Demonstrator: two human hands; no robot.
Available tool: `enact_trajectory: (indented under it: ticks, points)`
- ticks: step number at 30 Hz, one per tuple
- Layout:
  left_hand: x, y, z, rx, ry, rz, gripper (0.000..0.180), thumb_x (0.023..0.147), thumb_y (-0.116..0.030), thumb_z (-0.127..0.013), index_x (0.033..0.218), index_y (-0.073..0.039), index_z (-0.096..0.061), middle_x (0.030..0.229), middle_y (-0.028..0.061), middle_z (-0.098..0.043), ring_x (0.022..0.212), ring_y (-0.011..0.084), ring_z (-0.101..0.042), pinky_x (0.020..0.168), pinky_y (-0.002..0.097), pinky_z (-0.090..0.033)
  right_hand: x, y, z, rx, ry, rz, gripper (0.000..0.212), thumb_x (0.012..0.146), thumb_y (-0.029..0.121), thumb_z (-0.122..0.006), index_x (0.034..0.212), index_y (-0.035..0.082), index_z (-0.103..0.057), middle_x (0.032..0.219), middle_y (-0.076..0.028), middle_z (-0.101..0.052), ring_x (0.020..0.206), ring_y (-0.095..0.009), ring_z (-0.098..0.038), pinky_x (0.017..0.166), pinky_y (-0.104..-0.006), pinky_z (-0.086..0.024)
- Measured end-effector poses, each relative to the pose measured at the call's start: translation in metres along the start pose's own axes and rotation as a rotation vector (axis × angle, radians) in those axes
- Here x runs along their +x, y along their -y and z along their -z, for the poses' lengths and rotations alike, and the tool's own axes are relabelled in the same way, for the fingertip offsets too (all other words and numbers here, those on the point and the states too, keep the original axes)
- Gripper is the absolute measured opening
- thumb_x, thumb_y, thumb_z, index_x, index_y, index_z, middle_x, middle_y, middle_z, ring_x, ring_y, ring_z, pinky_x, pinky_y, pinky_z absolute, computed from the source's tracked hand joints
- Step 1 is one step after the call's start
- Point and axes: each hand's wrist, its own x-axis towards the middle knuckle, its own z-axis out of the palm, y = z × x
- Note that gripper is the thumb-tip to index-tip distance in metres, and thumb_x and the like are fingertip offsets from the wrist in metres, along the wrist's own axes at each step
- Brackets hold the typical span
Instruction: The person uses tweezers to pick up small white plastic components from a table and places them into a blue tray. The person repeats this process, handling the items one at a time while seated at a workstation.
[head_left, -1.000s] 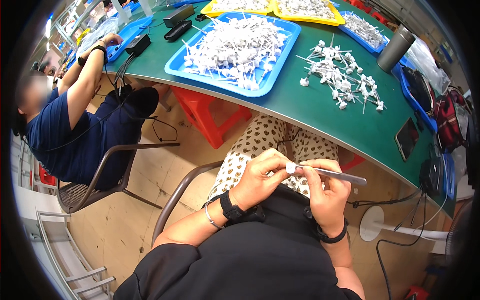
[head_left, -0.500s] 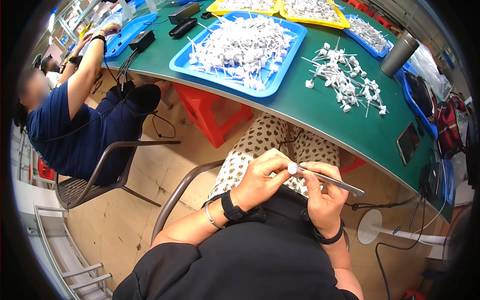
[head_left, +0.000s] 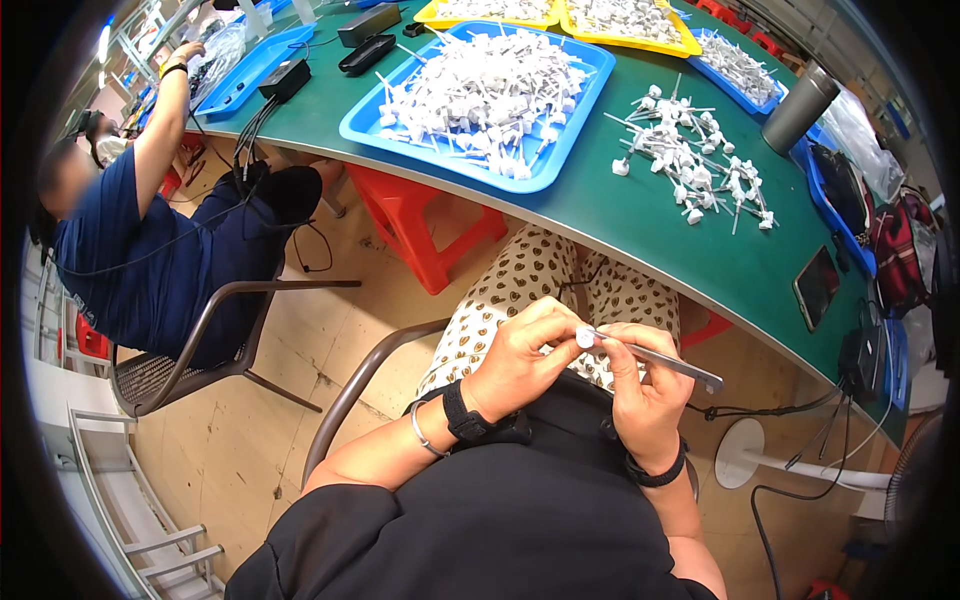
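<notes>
My left hand [head_left: 525, 358] pinches a small white plastic part [head_left: 584, 338] over my lap, fingers closed around it. My right hand [head_left: 640, 390] grips metal tweezers [head_left: 660, 358], whose tip touches the white part. Both hands sit below the edge of the green table [head_left: 640, 215], above my patterned trousers [head_left: 520, 285]. A blue tray [head_left: 560, 150] heaped with white plastic parts lies on the table ahead, and a loose pile of white parts [head_left: 690, 160] lies to its right.
A person in dark blue [head_left: 130, 250] sits at left on a brown chair, arm reaching to another blue tray [head_left: 250, 70]. A red stool [head_left: 420, 215] stands under the table. Yellow trays [head_left: 640, 30], a grey cylinder [head_left: 798, 108], a phone [head_left: 817, 285] and cables [head_left: 800, 460] lie around.
My hands stay together over my lap with small shifts of the tweezers. The person at left has raised an arm further toward the far tray.
</notes>
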Motion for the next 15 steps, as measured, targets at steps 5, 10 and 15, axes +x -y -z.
enact_trajectory:
  ticks: [5, 10, 15]
  points:
    - [-0.0003, 0.0032, -0.001, -0.026, 0.009, -0.006, 0.013, 0.085, 0.0, -0.072, 0.097, -0.004, -0.073, 0.088, 0.0059, -0.063, 0.073, 0.0159, -0.062, 0.062, 0.0279, -0.049, 0.001, -0.0006, -0.0012, 0.014, -0.011, 0.017, 0.009, 0.091, 0.002, -0.07, 0.097, -0.001, -0.066, 0.092, -0.012, -0.071, 0.074, -0.019, -0.069, 0.064, -0.0285, -0.055]
    - [-0.0007, 0.0024, 0.0001, -0.013, 0.042, 0.008, 0.013, 0.086, 0.001, -0.072, 0.098, -0.003, -0.072, 0.089, 0.0069, -0.063, 0.074, 0.0157, -0.063, 0.063, 0.0273, -0.051, -0.0008, -0.0029, -0.0008, 0.079, -0.01, -0.037, 0.008, 0.091, 0.002, -0.069, 0.097, -0.001, -0.066, 0.091, -0.011, -0.071, 0.072, -0.018, -0.067, 0.063, -0.0279, -0.054]
    - [-0.0004, 0.0025, -0.0011, -0.01, 0.035, -0.014, 0.013, 0.085, 0.0, -0.072, 0.097, -0.004, -0.072, 0.087, 0.0065, -0.063, 0.073, 0.0177, -0.062, 0.062, 0.0291, -0.049, 0.0007, -0.0025, 0.0, 0.042, 0.008, 0.005, 0.008, 0.09, 0.002, -0.07, 0.096, -0.001, -0.066, 0.09, -0.011, -0.07, 0.071, -0.02, -0.067, 0.063, -0.0292, -0.054]
